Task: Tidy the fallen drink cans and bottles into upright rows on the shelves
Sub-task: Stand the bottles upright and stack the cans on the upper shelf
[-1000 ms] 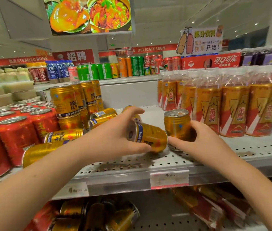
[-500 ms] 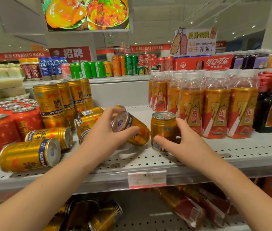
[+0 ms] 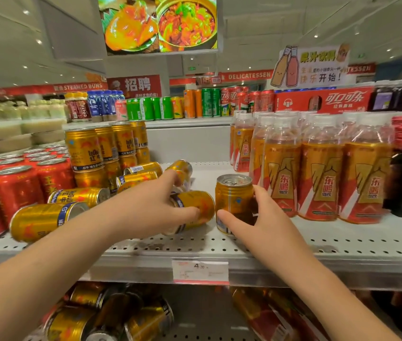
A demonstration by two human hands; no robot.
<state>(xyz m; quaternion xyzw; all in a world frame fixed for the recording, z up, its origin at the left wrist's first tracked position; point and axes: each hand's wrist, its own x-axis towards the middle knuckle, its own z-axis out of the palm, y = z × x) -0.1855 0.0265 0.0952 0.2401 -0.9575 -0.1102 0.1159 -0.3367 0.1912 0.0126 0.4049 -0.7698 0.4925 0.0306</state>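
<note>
Perforated shelf (image 3: 330, 242) carrying upright orange-labelled bottles (image 3: 323, 178) at right, red cans (image 3: 15, 188) standing far left, fallen gold cans (image 3: 47, 217) lying between (more heaped on shelf below). Person's left hand (image 3: 153, 207) curling round sideways can (image 3: 200, 205) mid-shelf. Person's right hand (image 3: 264, 225) wrapping round upright can (image 3: 232, 195), which is standing on shelf just beside bottles and sideways can.

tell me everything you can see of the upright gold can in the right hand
The upright gold can is short metal, gold-orange with a silver pull-tab lid. It stands on the perforated shelf; the right hand grips its lower half, thumb across the front. A tilted gold can lies close beside it.
</note>
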